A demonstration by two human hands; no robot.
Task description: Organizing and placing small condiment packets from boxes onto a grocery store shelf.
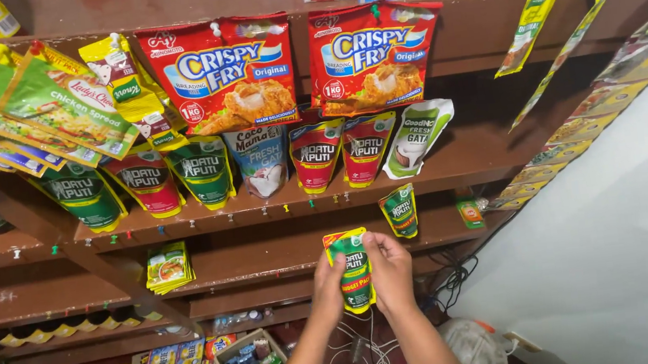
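Both hands (359,271) hold one green pouch (355,272); two big red bags (226,75) above

Pouches and packets hung along brown wooden shelves

Two big red bags (219,76) (371,56) hang from the top shelf, with a row of green and red pouches (203,170) below them, a pale blue pouch (259,162) and a white and green pouch (417,135) among them. Both hands hold a small green and yellow pouch (354,270), a similar small pouch (400,211) hanging just above; yellow sachet strips (526,29) hang at right
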